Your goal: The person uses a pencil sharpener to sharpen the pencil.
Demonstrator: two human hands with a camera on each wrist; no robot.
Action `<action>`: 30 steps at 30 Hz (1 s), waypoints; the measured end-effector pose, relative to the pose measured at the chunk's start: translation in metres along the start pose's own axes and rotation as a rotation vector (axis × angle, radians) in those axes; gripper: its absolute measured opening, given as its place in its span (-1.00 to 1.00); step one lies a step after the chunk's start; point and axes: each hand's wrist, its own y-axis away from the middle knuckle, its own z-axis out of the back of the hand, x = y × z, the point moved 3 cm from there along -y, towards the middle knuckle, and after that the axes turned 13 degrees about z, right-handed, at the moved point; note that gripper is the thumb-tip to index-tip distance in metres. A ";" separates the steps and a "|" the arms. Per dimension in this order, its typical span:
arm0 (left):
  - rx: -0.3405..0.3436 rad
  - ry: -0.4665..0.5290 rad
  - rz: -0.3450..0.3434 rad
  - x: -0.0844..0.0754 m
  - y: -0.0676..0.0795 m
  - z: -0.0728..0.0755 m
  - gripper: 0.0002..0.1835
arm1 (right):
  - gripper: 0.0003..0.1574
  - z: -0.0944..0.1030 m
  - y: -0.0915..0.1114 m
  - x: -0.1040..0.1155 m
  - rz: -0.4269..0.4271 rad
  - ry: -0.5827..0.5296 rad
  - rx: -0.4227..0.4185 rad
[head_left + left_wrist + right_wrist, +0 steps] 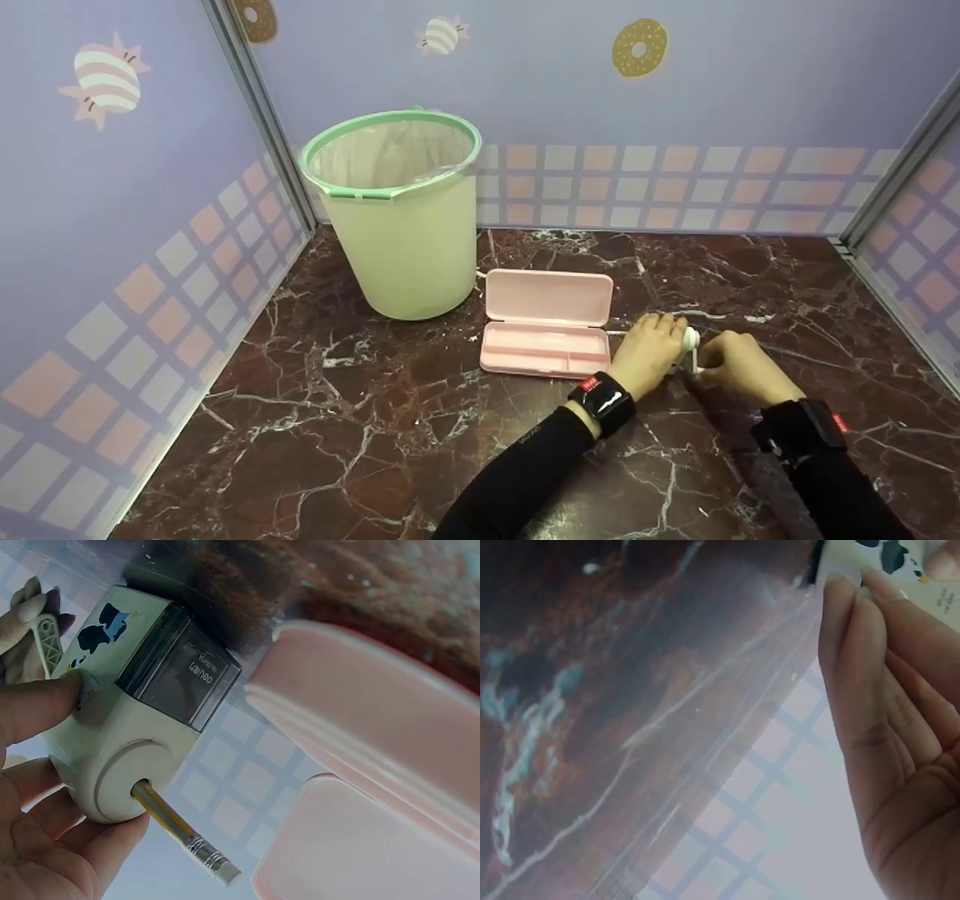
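Note:
My left hand (651, 351) grips a white crank pencil sharpener (154, 720) with dark animal pictures and a clear grey shavings drawer (184, 679). A yellow pencil (171, 819) sticks out of its round front hole, with the white eraser end outward. At the sharpener's back, my right hand (742, 366) pinches the white crank handle (48, 643) between thumb and fingers. In the right wrist view the right fingers (866, 645) hide most of the crank. Left of the sharpener lies a pink pencil case (547, 296), lid raised and compartments facing up.
A pale green bin (409, 251) with a green rim and a clear liner stands at the back left. Purple patterned panels (540, 82) wall the dark red marbled table (375, 442) at the back and sides.

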 end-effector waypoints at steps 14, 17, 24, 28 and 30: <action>0.005 0.002 -0.004 0.001 0.001 0.000 -0.52 | -0.87 0.011 0.003 0.015 0.058 0.087 -0.064; 0.008 -0.001 -0.004 0.001 0.001 0.000 -0.53 | -0.86 0.014 0.003 0.018 0.066 0.109 -0.076; 0.040 -0.004 -0.001 0.001 0.000 0.001 -0.49 | -0.86 0.021 0.002 0.024 0.073 0.149 -0.118; 0.043 0.009 -0.003 0.001 0.000 0.001 -0.50 | -0.87 0.027 0.002 0.028 0.080 0.168 -0.168; 0.040 0.015 -0.002 0.001 -0.001 0.000 -0.50 | -0.87 0.031 0.000 0.029 0.074 0.182 -0.201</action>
